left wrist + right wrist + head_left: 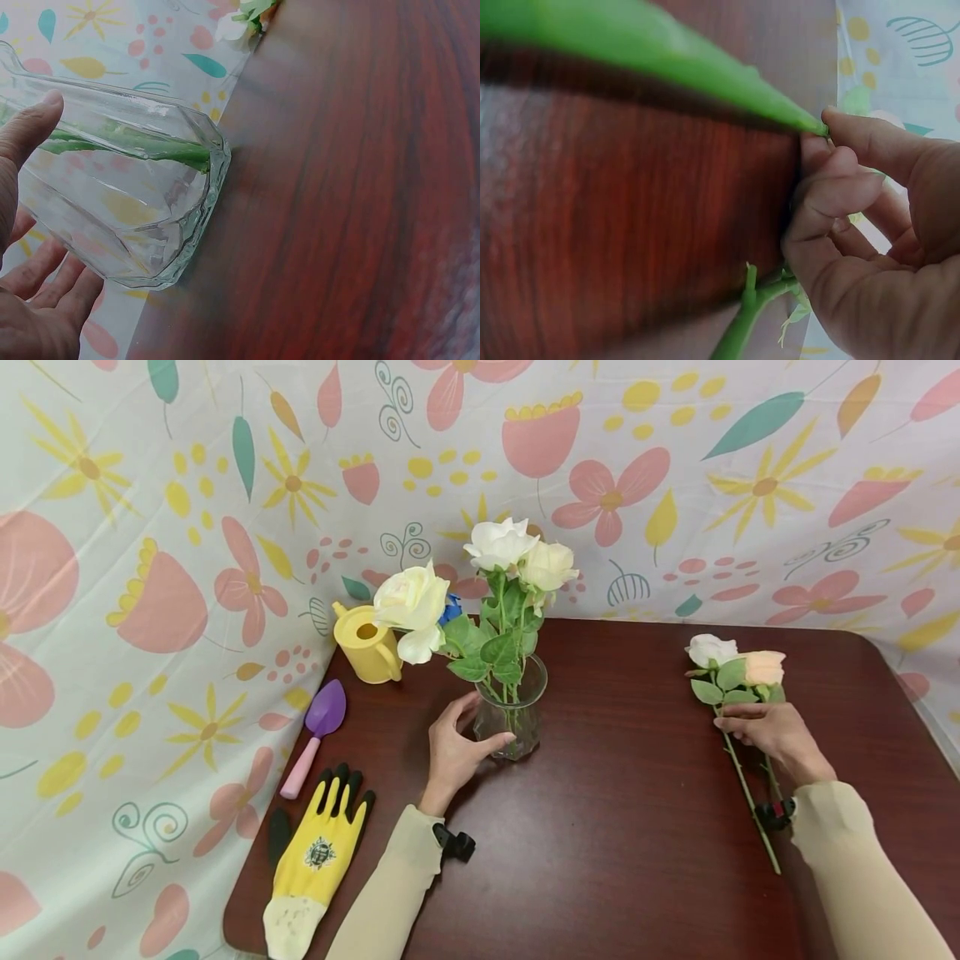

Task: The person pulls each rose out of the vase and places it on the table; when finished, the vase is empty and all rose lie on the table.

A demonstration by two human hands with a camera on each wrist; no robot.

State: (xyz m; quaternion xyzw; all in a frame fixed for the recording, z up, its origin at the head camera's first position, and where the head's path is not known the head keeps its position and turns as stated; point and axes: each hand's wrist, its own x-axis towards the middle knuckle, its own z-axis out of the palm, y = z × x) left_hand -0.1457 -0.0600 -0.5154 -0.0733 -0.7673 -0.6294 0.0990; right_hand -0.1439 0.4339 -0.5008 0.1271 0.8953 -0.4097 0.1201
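Note:
A clear glass vase (537,692) stands on the table with several white and cream roses (498,543) in it, their green stems (176,150) showing through the glass. Around its left side my left hand (459,747) holds the vase, thumb in front and fingers on the far side. Over at the right, my right hand (776,735) pinches the green stem (727,82) of a white rose (711,650) between thumb and fingertips. A peach rose (763,668) lies beside it, its own stem (739,322) running under the hand; part of that stem is hidden.
Left of the vase are a yellow watering can (367,652), a purple trowel with pink handle (326,708) and yellow-black gardening gloves (315,856). Something blue (451,609) shows behind the roses. A flower-print cloth (615,568) hangs along the back and left of the dark table (600,860).

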